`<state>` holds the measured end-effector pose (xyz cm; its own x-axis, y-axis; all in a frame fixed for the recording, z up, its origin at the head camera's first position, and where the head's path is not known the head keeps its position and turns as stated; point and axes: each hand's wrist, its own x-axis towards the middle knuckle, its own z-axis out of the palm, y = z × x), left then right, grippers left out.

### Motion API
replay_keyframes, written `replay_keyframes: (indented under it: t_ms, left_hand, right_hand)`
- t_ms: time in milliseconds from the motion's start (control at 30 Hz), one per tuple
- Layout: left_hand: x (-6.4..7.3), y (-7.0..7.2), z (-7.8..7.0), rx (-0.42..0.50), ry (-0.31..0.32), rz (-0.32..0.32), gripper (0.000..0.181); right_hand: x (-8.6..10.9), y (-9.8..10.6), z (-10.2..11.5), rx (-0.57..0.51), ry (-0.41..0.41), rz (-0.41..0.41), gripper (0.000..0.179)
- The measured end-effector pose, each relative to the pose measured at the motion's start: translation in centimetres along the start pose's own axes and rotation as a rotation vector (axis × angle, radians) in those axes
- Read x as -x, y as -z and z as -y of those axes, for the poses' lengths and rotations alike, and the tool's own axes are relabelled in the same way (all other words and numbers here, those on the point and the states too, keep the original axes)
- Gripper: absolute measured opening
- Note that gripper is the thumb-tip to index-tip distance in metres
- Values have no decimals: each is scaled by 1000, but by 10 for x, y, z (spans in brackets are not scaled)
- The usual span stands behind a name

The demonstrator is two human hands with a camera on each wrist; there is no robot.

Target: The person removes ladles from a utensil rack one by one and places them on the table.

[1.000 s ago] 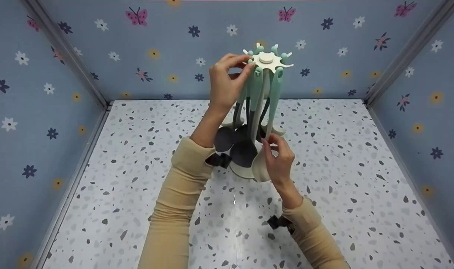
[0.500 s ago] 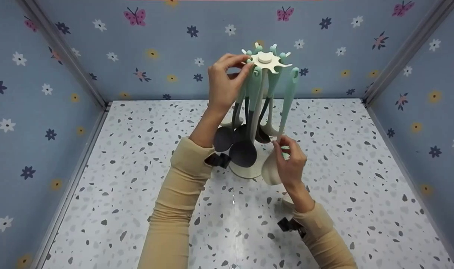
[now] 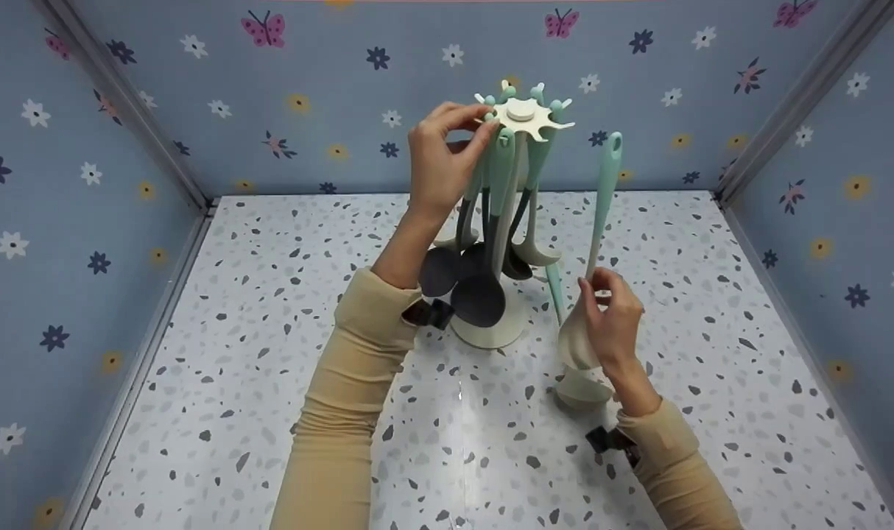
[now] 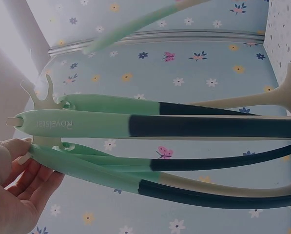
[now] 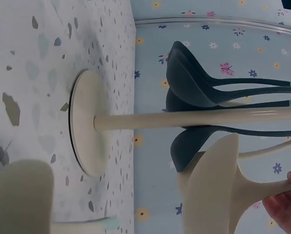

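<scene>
With thumb and fingers, my left hand (image 3: pixel 447 158) pinches a prong at the top of a cream rotating utensil rack (image 3: pixel 537 121). Beside those fingertips are the ends of mint-green handles; the left wrist view shows my thumb (image 4: pixel 18 145) at a prong. To the right of the rack, my right hand (image 3: pixel 616 316) pinches the lower shaft of a cream spatula (image 3: pixel 578 344). Its mint-green handle points up, free of the rack, and its broad blade hangs below my fingers. Several utensils with dark heads, including a ladle (image 3: pixel 479 300), and a cream ladle (image 3: pixel 537 254) hang on the rack.
Another cream ladle (image 3: pixel 584 390) lies on the speckled tabletop (image 3: pixel 270 368), partly behind the spatula, its green handle (image 3: pixel 554 287) toward the rack. The rack's round base (image 3: pixel 491 335) stands on the table. Blue flowered panels (image 3: pixel 388 147) enclose the back and sides.
My right hand has lifted the spatula's handle off the rack and moved it to the right, uncovering the ladle on the table. My left hand stays at the rack's top.
</scene>
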<state>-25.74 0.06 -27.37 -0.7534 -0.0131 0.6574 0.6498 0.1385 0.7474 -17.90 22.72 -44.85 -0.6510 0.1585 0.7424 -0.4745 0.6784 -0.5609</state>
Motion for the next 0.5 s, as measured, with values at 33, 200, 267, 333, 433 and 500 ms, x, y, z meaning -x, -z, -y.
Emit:
replay_keyframes:
  t_ms: [33, 200, 267, 333, 433, 500]
  left_hand:
    - [0, 0, 0, -2, -3, -1, 17]
    - [0, 0, 1, 2, -6, -3, 17]
    - [0, 0, 0, 4, 1, -2, 17]
    - [-1, 0, 0, 6, 8, 1, 17]
    - [-1, 0, -1, 10, 21, 4, 18]
    - [-1, 0, -1, 11, 20, 3, 18]
  right_hand:
    - [0, 2, -3, 7, -14, 10, 12]
    - [1, 10, -19, 52, -87, 85, 12]
    - [1, 13, -23, 67, -126, 119, 12]
    - [1, 15, -27, 91, -163, 155, 12]
    - [2, 18, -33, 121, -228, 216, 13]
    - [2, 20, -39, 151, -266, 261, 14]
